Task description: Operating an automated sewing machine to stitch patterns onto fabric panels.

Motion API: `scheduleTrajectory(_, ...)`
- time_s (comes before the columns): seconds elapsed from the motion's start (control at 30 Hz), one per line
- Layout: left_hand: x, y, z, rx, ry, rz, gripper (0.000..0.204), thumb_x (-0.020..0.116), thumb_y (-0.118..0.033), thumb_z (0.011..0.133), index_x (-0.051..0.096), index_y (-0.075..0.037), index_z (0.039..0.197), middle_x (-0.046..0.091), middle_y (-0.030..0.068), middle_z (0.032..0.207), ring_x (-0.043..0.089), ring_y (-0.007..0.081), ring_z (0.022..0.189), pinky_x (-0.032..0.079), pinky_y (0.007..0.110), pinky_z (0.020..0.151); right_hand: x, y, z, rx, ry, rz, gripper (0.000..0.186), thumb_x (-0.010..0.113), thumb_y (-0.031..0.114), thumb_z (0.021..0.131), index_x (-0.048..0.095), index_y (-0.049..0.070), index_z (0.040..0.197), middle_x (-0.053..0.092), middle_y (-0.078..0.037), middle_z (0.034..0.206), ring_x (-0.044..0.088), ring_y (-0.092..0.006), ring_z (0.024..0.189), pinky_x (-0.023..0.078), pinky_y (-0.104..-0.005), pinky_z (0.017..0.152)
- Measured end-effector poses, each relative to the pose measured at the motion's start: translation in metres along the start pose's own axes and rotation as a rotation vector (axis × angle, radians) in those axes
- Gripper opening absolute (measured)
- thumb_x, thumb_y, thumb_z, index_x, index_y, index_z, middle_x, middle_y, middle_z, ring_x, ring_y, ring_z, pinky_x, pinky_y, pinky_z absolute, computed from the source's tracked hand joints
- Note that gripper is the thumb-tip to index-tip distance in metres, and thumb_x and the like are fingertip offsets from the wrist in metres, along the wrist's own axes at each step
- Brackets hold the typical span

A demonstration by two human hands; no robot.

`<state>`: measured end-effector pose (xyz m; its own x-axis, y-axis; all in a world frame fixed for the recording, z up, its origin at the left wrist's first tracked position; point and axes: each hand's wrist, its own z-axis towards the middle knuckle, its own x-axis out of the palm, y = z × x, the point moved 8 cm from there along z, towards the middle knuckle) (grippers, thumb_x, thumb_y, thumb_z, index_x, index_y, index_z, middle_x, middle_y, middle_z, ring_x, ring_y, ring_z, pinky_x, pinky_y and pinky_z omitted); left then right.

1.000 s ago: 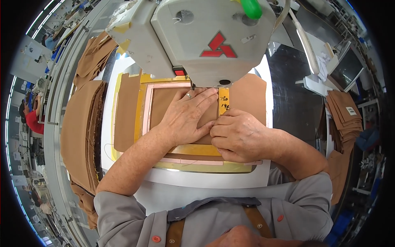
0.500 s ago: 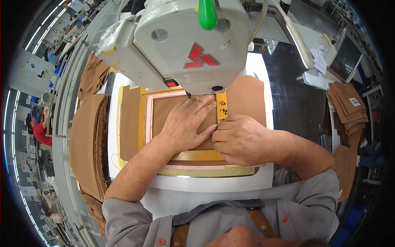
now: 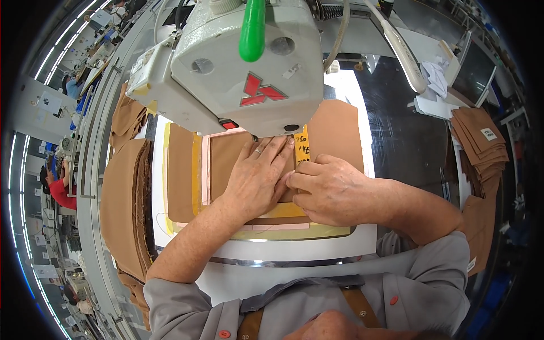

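Observation:
My left hand (image 3: 255,180) lies with its fingers stretched out on a brown fabric panel (image 3: 224,156), fingertips just under the sewing machine head (image 3: 238,85). The panel sits inside a flat sewing template with yellow strips (image 3: 283,211) and pink edging. Beside it my right hand (image 3: 331,190) is closed, fingertips bent inward at the panel's right edge and against my left thumb. What its fingers pinch is hidden. A yellow strip with dark handwriting (image 3: 302,146) runs up from my right fingers. More brown fabric (image 3: 335,130) extends to its right.
Stacked brown pieces (image 3: 122,198) stand left of the white work surface (image 3: 362,241). Other brown pieces (image 3: 479,139) hang at the right, near a monitor (image 3: 473,68). A green handle (image 3: 252,31) and a white lamp arm (image 3: 401,51) reach over the area.
The view has shifted slightly, so the machine head appears farther left and lower. My right fingertips have moved a little left, up to my left thumb. My left hand stays flat on the panel.

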<state>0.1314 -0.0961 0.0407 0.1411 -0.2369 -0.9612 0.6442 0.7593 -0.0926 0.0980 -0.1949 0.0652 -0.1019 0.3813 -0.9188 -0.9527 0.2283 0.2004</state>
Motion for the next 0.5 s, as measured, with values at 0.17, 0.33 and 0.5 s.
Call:
scheduleTrajectory(0.17,0.003,-0.004,-0.008,0.048,0.045,-0.096,0.046,0.068,-0.021,0.089,0.062,-0.002,0.130,0.056,0.0092,0.138,0.055,0.0247,0.127,0.039,0.051,0.109,0.003,-0.004,-0.003,0.026,0.044,-0.075,0.013,0.067,0.019,0.079,0.069,0.006,0.081,0.061,-0.005,0.090,0.063,-0.0181,0.087,0.051,-0.0344,0.071)
scheduleTrajectory(0.33,-0.001,-0.003,-0.005,-0.016,0.025,-0.159,0.044,0.068,-0.019,0.089,0.062,-0.001,0.129,0.056,0.0094,0.137,0.054,0.0235,0.128,0.038,0.051,0.111,0.007,-0.011,-0.004,0.069,0.076,-0.100,0.016,0.068,0.021,0.081,0.068,0.006,0.085,0.062,-0.006,0.090,0.064,-0.0178,0.085,0.051,-0.0347,0.068)
scheduleTrajectory(0.5,0.000,0.001,-0.002,-0.028,-0.012,-0.194,0.046,0.067,-0.020,0.090,0.060,-0.001,0.131,0.054,0.0110,0.138,0.052,0.0243,0.130,0.036,0.050,0.112,0.007,-0.016,-0.004,0.080,0.042,-0.160,0.018,0.069,0.022,0.082,0.068,0.005,0.089,0.062,-0.006,0.092,0.065,-0.0185,0.084,0.051,-0.0353,0.067)
